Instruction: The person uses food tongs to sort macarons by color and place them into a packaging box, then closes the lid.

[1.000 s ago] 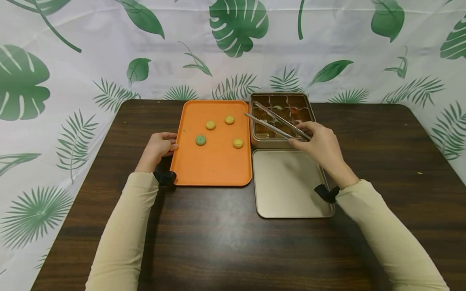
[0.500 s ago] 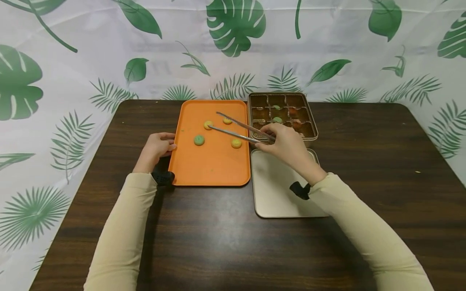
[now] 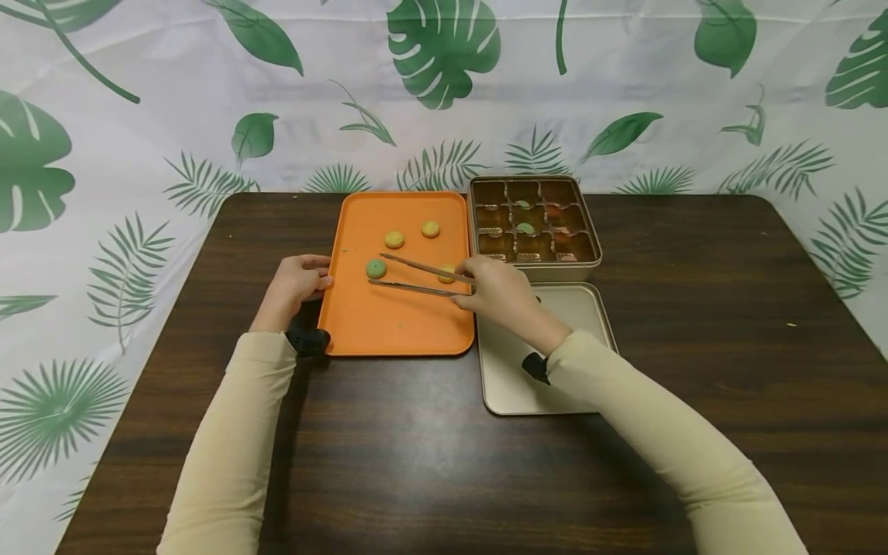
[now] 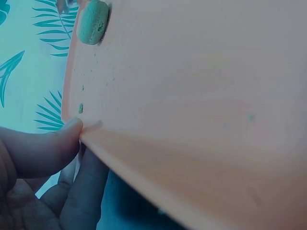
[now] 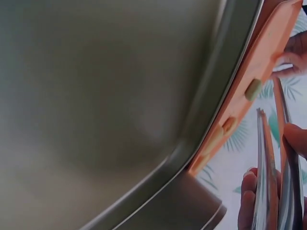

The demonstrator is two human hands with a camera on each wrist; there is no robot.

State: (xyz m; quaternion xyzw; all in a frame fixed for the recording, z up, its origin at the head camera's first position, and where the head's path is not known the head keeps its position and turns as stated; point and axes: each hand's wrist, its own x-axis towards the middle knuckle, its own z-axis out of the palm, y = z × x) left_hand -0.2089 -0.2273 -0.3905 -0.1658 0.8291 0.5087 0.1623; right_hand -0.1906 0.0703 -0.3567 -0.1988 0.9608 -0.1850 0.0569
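Observation:
My left hand [image 3: 293,288] grips the left rim of an orange tray [image 3: 395,327], thumb [image 4: 50,151] on top and fingers underneath. My right hand [image 3: 505,299] holds metal tongs [image 3: 418,288] over the tray, their two arms spread apart. The tong tips lie right beside a green macaron [image 3: 375,268], one tip on its far side and one on its near side in the head view. Farther back on the tray sit two yellow macarons [image 3: 394,240]. A third yellow macaron [image 3: 445,274] is partly hidden behind the tongs.
Right of the tray stands a metal tin [image 3: 565,272] with a divided brown insert; green and reddish pieces lie in some compartments. In front of it lies a flat gold lid [image 3: 509,385], partly under my right forearm. A leaf-print cloth [image 3: 312,92] hangs behind the dark table [image 3: 402,462].
My right hand has swung the spread tongs left from over the tin, across the tray and nearer to me, to the green macaron. My left hand stays at the tray rim.

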